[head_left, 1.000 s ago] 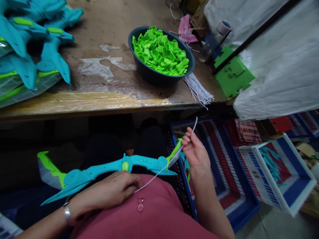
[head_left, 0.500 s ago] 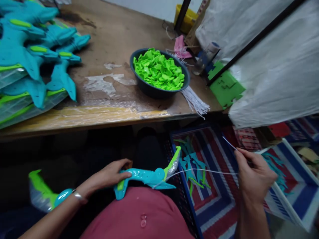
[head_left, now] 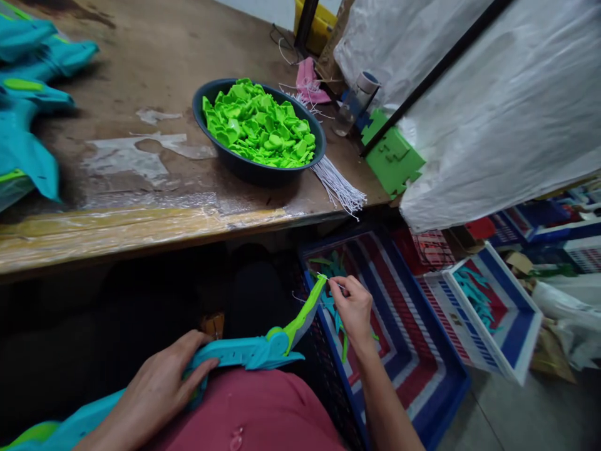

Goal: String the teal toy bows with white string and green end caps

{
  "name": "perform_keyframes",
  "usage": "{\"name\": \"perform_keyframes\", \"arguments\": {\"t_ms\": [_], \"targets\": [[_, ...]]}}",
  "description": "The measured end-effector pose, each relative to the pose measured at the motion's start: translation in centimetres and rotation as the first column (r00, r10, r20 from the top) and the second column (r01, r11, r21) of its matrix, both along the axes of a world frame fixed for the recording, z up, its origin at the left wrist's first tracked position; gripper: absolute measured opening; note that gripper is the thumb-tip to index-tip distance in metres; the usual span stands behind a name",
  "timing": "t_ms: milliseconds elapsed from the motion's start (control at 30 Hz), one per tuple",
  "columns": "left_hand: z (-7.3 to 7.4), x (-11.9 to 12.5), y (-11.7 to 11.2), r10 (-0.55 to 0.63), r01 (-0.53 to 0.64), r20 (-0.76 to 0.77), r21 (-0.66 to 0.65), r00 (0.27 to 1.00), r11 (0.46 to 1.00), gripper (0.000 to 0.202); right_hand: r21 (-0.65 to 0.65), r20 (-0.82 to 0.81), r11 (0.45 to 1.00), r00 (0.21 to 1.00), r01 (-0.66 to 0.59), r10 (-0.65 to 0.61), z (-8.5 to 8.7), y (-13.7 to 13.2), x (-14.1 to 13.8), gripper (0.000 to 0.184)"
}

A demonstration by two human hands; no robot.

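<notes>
A teal and green toy bow [head_left: 253, 352] lies across my lap, its green tip pointing up to the right. My left hand [head_left: 157, 388] is closed round the bow's teal middle. My right hand [head_left: 354, 307] pinches a thin white string [head_left: 323, 277] right at the green tip; its fingers are together. The string is barely visible beyond the tip. Above, on the wooden table [head_left: 141, 207], stands a dark bowl [head_left: 235, 164] heaped with small green plastic pieces [head_left: 256, 122], with a bundle of white strings [head_left: 338, 185] beside it.
More teal bows [head_left: 23, 119] are stacked at the table's left. A blue crate [head_left: 451, 382] with a few teal parts stands on the floor under my right hand, a white crate [head_left: 511, 360] beside it. White plastic sheeting [head_left: 493, 113], a green block [head_left: 392, 156] and a small bottle [head_left: 352, 106] lie to the right.
My right hand came back in from the far right to the bow's green tip, taking up the string. The bow slid left and my left hand shifted along it. The view swung right.
</notes>
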State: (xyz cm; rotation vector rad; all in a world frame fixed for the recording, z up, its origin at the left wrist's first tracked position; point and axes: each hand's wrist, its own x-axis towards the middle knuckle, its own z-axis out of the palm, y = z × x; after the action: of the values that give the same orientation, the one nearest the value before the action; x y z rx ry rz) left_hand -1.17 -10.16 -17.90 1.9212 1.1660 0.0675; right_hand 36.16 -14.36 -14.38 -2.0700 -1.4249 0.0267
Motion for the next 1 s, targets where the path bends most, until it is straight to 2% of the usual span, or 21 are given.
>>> {"name": "perform_keyframes", "arguments": {"t_ms": [333, 700, 1000], "targets": [[-0.84, -0.34, -0.16, 0.001, -0.002, 0.023, 0.035, 1.0, 0.999, 0.043, 0.038, 0.048, 0.999, 0.999, 0.011, -0.013, 0.47, 0.15, -0.37, 0.02], [-0.49, -0.24, -0.03, -0.022, 0.022, -0.017, -0.002, 1.0, 1.0, 0.045, 0.014, 0.086, 0.999, 0.995, 0.041, -0.042, 0.46, -0.04, -0.45, 0.02], [-0.5, -0.28, -0.33, -0.014, 0.016, -0.018, 0.067, 1.0, 0.998, 0.044, -0.027, 0.142, 0.997, 0.988, 0.07, -0.066, 0.3, 0.05, -0.33, 0.019]]}}
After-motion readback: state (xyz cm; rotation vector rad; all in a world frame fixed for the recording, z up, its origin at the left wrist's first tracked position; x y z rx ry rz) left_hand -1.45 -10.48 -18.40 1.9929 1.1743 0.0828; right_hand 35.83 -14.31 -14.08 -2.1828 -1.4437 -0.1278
